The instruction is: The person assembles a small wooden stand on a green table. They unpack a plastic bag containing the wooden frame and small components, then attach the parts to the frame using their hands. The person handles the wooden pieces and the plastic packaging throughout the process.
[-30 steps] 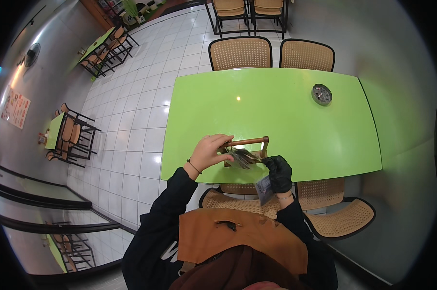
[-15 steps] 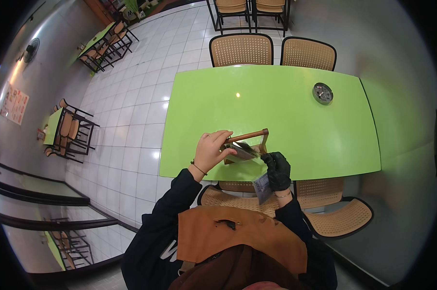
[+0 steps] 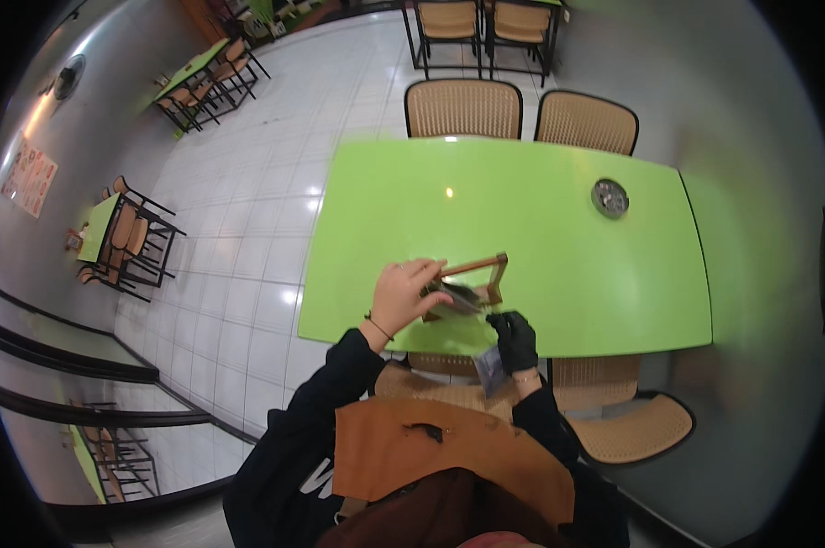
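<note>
Close to the near edge of the green table (image 3: 389,215) is a small brown wooden frame (image 3: 476,267), held at a tilt. My bare left hand (image 3: 403,294) is closed on its left side, fingers over the top bar and thumb in front. Inside the frame, near that thumb, shows a dark, shiny piece (image 3: 462,294) whose kind I cannot make out. To the right, my right hand (image 3: 514,342) wears a black glove with its fingers pinched together. A small clear, greyish plastic packet (image 3: 490,370) hangs from it, just beyond the table edge.
A round dark ashtray (image 3: 610,197) sits at the table's far right. Cane-backed chairs stand along the far side (image 3: 464,110) and tucked in at the near side (image 3: 631,429). A grey wall (image 3: 759,256) borders the right. More tables with chairs stand on the white tiled floor (image 3: 239,192).
The view has tilted slightly, so the table sits lower in it. My gloved right hand has drawn a little away from the frame, with the packet. My left hand keeps its hold.
</note>
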Demonstrator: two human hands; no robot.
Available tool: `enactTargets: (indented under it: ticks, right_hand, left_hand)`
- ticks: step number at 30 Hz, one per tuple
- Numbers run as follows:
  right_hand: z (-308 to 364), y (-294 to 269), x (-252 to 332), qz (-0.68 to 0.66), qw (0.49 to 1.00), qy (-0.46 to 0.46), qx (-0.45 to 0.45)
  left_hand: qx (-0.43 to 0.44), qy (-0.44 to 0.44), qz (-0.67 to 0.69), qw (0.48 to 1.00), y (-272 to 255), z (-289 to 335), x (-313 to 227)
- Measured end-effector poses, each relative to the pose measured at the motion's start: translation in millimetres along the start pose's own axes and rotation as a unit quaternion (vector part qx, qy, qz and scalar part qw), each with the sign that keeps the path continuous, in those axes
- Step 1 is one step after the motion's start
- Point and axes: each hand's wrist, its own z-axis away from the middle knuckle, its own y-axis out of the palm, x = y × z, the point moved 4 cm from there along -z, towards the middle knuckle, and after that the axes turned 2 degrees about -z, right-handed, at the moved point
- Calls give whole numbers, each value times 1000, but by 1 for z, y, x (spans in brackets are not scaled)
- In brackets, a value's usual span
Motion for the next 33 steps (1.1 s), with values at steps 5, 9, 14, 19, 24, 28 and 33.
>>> enactTargets:
  ticks: [5,9,14,19,24,28,33]
  right_hand:
    - [1,-5,-6,58,997,-19,-38]
    - [-2,-21,-22,91,988,-25,-120]
    - [-24,-46,-91,293,947,111,-74]
    - [-29,-55,-79,262,952,120,-104]
    - [-21,-51,-86,181,962,109,-172]
    - [23,-1,-14,-2,971,194,138]
    - [53,4,50,8,957,120,265]
  left_hand:
    - [-23,17,-8,1000,-1,-2,-2]
    - [-11,1,-15,1000,-5,0,0]
    - [-14,7,-9,1000,2,-3,0]
    - [-22,2,-2,1000,-1,2,1]
    - [-19,-1,-5,1000,-1,0,0]
    - [-28,-2,-12,1000,2,3,3]
    - [-39,4,0,999,5,2,4]
